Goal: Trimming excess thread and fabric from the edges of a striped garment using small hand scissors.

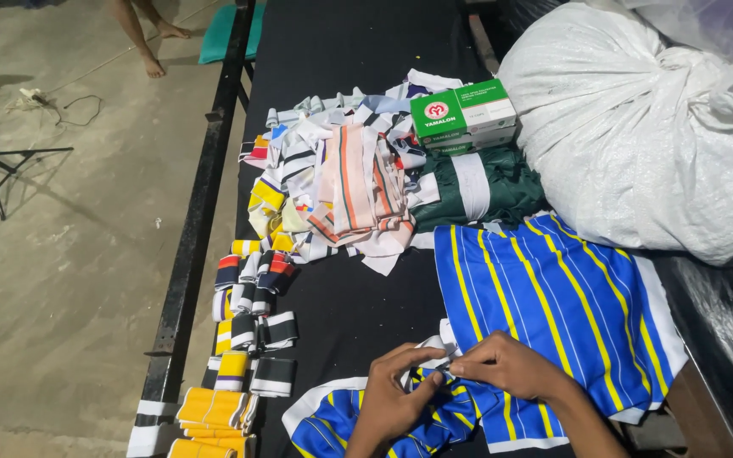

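1. Both hands meet at the near edge of the desk (341, 51). The left hand (392, 399) and the right hand (506, 366) each pinch a small white collar piece (434, 349) against the blue fabric with yellow and white stripes (553, 297), fingertips closed on it, almost touching.
2. To do this well, I judge the pinch should stay light and the collar edge level with the fabric edge, with the loose cloth smoothed flat beneath the wrists.
3. Just left of the hands lie folded yellow ribbed bands (214, 411) and black-and-white bands (256, 339), close to the desk's left metal rail (193, 246); a sideways sweep could push them off.
4. Bare black surface between the bands and the blue fabric gives the best working room.
5. Farther off sit a heap of mixed striped trims (341, 187), a dark green garment (477, 191) and a green-and-white box (462, 113).
6. A large white sack (638, 136) crowds the right side.
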